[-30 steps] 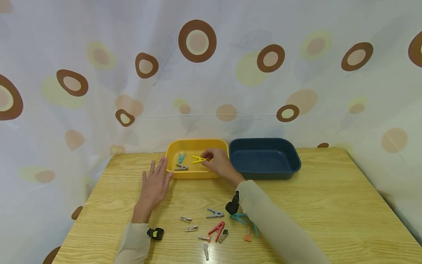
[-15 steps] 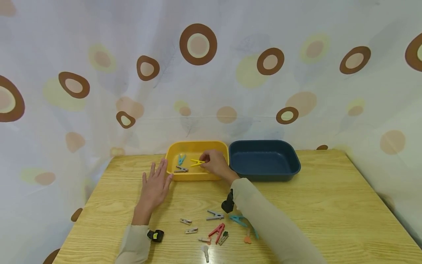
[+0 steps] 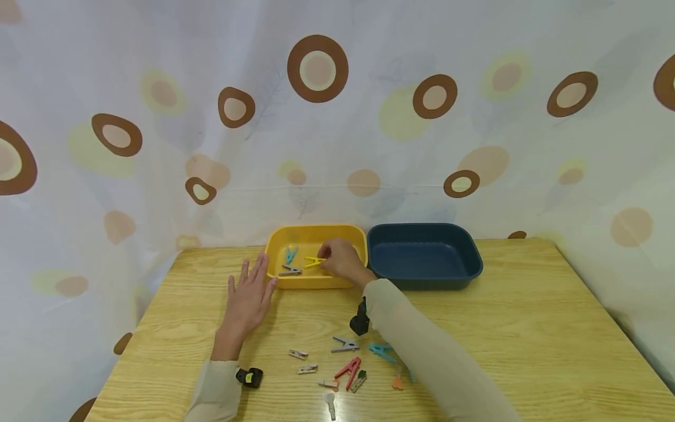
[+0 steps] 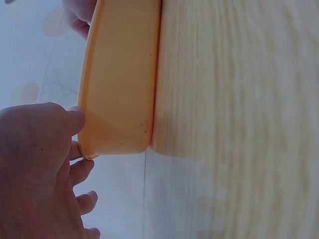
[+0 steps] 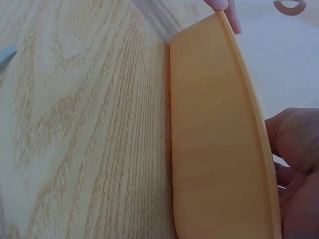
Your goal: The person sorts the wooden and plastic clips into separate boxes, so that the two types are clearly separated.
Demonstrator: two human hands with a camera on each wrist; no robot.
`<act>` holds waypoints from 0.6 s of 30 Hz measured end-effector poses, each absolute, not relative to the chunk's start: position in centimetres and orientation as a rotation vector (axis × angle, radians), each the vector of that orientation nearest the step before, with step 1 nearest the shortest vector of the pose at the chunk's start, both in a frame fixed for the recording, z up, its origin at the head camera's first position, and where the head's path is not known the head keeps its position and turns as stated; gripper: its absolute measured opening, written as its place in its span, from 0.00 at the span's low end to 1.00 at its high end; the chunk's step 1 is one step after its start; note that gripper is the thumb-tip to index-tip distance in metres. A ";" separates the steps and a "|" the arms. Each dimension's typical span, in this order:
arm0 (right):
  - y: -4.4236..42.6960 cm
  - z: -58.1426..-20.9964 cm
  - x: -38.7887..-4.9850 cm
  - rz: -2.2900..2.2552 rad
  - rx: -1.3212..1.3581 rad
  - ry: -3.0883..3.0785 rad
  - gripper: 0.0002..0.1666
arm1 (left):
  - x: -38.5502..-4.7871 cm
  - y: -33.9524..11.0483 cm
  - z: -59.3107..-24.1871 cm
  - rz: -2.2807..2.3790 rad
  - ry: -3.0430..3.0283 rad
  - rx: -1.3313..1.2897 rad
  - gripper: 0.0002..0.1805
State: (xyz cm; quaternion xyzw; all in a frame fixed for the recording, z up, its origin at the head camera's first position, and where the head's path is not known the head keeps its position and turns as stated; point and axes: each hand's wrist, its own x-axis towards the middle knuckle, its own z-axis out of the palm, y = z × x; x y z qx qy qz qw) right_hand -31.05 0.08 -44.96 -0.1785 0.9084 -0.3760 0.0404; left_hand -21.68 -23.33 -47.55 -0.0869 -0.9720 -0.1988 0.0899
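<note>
Nearest on the wood-grain table (image 3: 527, 322) lies a small clothespin with a pale round top (image 3: 330, 405); just past it come a small clothespin with an orange piece (image 3: 328, 384), a green-topped clothespin (image 3: 358, 382), an orange heart-topped clip (image 3: 398, 384) and a red clothespin (image 3: 354, 364). A teal clothespin (image 3: 377, 349) sits near the right sleeve (image 3: 432, 351) (which partly hides another teal piece (image 3: 412, 376)). Two small light clothespins (image 3: 298, 354) and a grey clothespin (image 3: 349, 346) lie near these. The left hand (image 3: 248, 300), fingers spread and straight, merely touches the left end of the yellow tray (image 3: 311, 283). The right hand (image 3: 340, 259), reaching over the near wall, pinches one end of the yellow clothespin (image 3: 312, 262) inside that tray; whether it meets the floor, I cannot tell. To its left lie a second grey clothespin (image 3: 291, 270) and, farther back, a light-blue clothespin (image 3: 290, 255). Just right stands a dark blue tray (image 3: 424, 282); behind hangs a patterned curtain (image 3: 327, 146).
</note>
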 end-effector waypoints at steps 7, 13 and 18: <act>-0.1 -45.0 -31.2 -1.138 -0.536 2.768 0.07 | -21.7 -23.3 -47.5 -0.589 -2.883 -0.266 0.35; 0.1 -45.0 -31.1 -1.173 -0.515 2.746 0.11 | -21.8 -23.3 -47.5 -0.574 -2.882 -0.269 0.35; 0.2 -44.9 -31.1 -1.195 -0.515 2.740 0.11 | -21.7 -23.4 -47.5 -0.576 -2.881 -0.266 0.35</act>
